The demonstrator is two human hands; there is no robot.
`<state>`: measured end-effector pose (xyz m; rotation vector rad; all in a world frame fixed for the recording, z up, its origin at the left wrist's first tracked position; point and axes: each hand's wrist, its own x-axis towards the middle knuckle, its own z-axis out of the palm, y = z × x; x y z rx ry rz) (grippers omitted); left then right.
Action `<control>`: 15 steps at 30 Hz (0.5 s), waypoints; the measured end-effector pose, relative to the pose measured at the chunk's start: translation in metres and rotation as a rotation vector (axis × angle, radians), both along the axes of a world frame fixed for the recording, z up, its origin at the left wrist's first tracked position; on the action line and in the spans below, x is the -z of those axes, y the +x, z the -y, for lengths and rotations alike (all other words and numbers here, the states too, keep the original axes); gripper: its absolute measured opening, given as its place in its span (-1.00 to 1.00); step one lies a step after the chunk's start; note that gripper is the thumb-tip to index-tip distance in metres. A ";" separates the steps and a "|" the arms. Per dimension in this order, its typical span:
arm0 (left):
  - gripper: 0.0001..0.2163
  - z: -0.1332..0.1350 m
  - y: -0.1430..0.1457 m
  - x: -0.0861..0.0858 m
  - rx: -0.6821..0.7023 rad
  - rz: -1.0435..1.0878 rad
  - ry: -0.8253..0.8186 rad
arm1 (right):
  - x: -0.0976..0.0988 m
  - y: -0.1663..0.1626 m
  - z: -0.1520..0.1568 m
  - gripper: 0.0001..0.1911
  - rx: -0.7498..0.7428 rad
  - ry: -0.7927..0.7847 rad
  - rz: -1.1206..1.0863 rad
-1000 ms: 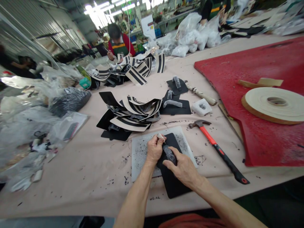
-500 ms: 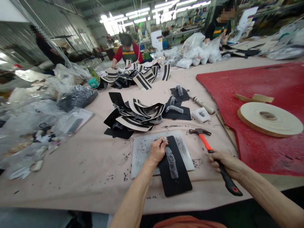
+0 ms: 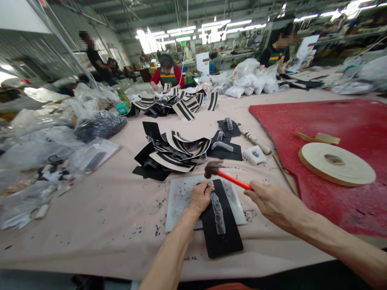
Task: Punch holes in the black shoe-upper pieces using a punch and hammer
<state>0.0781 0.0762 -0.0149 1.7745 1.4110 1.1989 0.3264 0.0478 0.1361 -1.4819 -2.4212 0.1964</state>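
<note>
My left hand [image 3: 200, 198] is closed around a short metal punch [image 3: 211, 183], of which only the round top shows. It stands at the upper end of a black panel [image 3: 232, 229] with rounded corners. A handle strip wrapped in clear plastic [image 3: 218, 215] runs along the panel. Under the panel's upper part lies a pale board [image 3: 178, 201] speckled with black bits. My right hand [image 3: 266, 199] grips a claw hammer [image 3: 231, 178] by its orange and black handle. The hammer's head is raised just above the punch, slightly blurred and apart from it.
Beyond the board lies a heap of black panels with cream striped backs [image 3: 172, 157]. More panels [image 3: 225, 151], a white block [image 3: 254, 155] and a stick [image 3: 256, 141] lie to its right. A tape roll [image 3: 335, 163] rests on a red sheet [image 3: 326, 209]. Plastic bags [image 3: 45, 141] crowd the left; co-workers are beyond.
My right hand has lifted the hammer and swung it left, from beside the board to above the punch. My left hand keeps its hold on the punch. The view has tilted slightly.
</note>
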 end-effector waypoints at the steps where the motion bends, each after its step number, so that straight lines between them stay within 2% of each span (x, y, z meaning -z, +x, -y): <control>1: -0.87 0.000 0.000 0.000 0.005 0.010 0.005 | -0.014 -0.001 -0.002 -0.63 0.035 0.072 -0.093; 3: -0.86 0.000 0.000 0.000 0.014 0.029 0.008 | -0.035 -0.006 -0.003 -0.63 0.189 0.241 -0.330; 4: -0.86 0.001 0.001 -0.001 0.015 0.035 0.007 | -0.039 -0.009 -0.002 -0.65 0.275 0.323 -0.430; 6: -0.86 0.001 0.001 -0.002 0.013 0.039 0.007 | -0.029 -0.013 0.003 -0.66 0.313 0.399 -0.475; 8: -0.87 0.001 0.001 -0.002 0.008 0.026 0.000 | -0.002 -0.013 0.010 -0.63 0.171 0.278 -0.286; 10: -0.87 0.001 0.000 -0.002 0.013 0.008 -0.016 | 0.028 -0.006 0.014 -0.65 0.038 0.018 -0.016; 12: -0.87 0.000 0.000 -0.002 0.018 0.011 -0.034 | 0.047 0.007 0.014 -0.70 0.039 -0.168 0.143; 14: -0.87 0.000 -0.001 -0.004 0.017 0.036 -0.040 | 0.056 0.022 0.012 -0.74 0.104 -0.219 0.147; 15: -0.87 0.001 -0.001 -0.006 0.015 0.046 -0.043 | 0.057 0.029 0.012 -0.73 0.160 -0.196 0.101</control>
